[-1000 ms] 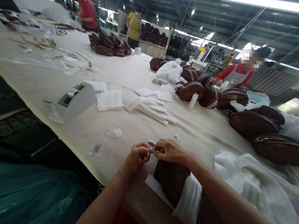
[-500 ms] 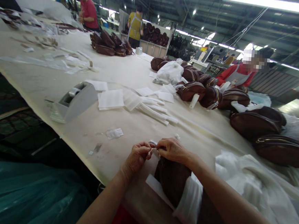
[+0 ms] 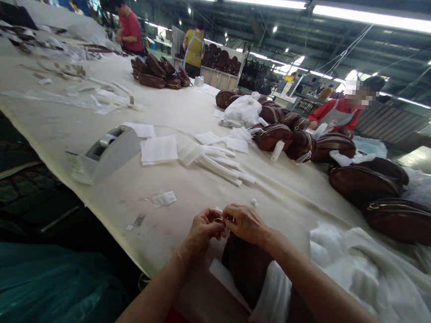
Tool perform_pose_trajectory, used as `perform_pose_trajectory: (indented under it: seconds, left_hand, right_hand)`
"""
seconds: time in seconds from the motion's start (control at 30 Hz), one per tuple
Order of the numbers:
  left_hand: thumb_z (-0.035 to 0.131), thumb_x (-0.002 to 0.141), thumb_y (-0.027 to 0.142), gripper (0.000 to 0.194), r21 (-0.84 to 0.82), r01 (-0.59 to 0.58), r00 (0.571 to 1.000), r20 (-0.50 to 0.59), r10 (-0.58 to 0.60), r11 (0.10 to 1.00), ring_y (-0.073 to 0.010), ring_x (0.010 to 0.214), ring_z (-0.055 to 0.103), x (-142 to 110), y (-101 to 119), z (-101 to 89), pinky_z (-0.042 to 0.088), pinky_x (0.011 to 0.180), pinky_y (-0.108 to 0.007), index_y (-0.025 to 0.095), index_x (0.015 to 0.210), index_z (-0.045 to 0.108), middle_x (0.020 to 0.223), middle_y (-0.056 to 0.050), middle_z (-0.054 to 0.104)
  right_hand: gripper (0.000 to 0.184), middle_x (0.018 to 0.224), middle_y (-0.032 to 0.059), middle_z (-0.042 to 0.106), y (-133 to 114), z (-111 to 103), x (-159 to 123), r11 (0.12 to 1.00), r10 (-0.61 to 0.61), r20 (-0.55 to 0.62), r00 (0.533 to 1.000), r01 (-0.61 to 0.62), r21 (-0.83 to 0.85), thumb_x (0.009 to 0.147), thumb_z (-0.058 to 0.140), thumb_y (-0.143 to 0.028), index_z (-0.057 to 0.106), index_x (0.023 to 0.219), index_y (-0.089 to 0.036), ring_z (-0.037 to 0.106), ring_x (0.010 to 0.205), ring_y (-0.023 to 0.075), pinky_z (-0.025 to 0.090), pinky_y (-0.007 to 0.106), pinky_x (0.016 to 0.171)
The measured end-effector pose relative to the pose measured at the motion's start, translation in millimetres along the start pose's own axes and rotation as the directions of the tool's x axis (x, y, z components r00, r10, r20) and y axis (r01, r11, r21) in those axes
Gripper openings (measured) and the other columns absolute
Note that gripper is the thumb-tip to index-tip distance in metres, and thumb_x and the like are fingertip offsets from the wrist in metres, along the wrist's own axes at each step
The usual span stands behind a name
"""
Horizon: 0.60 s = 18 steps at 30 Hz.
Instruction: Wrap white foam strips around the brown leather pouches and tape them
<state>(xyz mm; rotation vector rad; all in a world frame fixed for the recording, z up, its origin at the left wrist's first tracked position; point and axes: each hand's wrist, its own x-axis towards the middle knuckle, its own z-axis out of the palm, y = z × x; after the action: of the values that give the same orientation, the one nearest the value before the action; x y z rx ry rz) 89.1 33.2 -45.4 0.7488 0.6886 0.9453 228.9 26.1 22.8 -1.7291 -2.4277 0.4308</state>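
Note:
My left hand [image 3: 202, 227] and my right hand [image 3: 246, 222] meet fingertip to fingertip just above the end of a brown leather bag [image 3: 249, 264] that lies on the table's near edge under my right forearm. Both hands are closed in a pinch on a tiny piece between them, too small to name. A white foam wrap [image 3: 272, 296] goes round the bag's middle, and a white strip [image 3: 224, 276] lies beside it.
A grey tape dispenser [image 3: 106, 152] stands at the left of the cream table [image 3: 190, 105]. White foam sheets [image 3: 159, 149] and strips lie mid-table. Several brown bags [image 3: 363, 182] line the right side, more at the back [image 3: 158, 72]. A person in red sits across; two stand far back.
The view has tilted slightly, so everything sits lower in frame. My hands stay pinched together over the bag's end; the small white piece seen between my fingers earlier is now hidden.

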Motion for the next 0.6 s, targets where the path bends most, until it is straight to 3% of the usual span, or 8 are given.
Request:
perform_pose_trajectory:
  seconds: [0.17, 0.37, 0.6]
  left_hand:
    - [0.073, 0.052, 0.024, 0.029, 0.075, -0.067, 0.997, -0.038, 0.07, 0.995, -0.0113, 0.043, 0.052, 2, -6, -1.2, 0.034, 0.042, -0.02, 0.014, 0.073, 0.055, 0.055, 0.002, 0.059]
    - [0.074, 0.053, 0.031, 0.03, 0.171, -0.038, 0.999, -0.005, 0.04, 0.985, -0.0094, 0.038, 0.044, 0, -5, -0.7, 0.031, 0.041, -0.02, 0.01, 0.071, 0.063, 0.046, 0.001, 0.054]
    - [0.075, 0.059, 0.046, 0.038, 0.203, -0.016, 1.0, 0.027, 0.01, 0.979, -0.0083, 0.041, 0.043, 0, 1, -2.2, 0.03, 0.043, -0.019, 0.012, 0.061, 0.059, 0.046, -0.001, 0.053]
  right_hand:
    - [0.014, 0.081, 0.0044, 0.065, -4, -2, -1, 0.996, -0.039, 0.048, 0.998, 0.043, -0.078, 0.081, 0.05, -0.017, 0.064, 0.081, -0.016, 0.055, 0.067, 0.0127, 0.032, 0.024, 0.061]
    - [0.016, 0.086, 0.0067, 0.065, -7, -8, -2, 0.971, -0.064, 0.104, 0.993, 0.086, -0.223, 0.083, 0.049, -0.018, 0.064, 0.087, -0.016, 0.06, 0.074, 0.0155, 0.037, 0.027, 0.072]
    - [0.016, 0.087, 0.0064, 0.067, -7, -28, -3, 0.981, -0.037, 0.109, 0.993, 0.057, -0.187, 0.082, 0.055, -0.028, 0.067, 0.086, -0.018, 0.062, 0.078, 0.0173, 0.04, 0.027, 0.07]
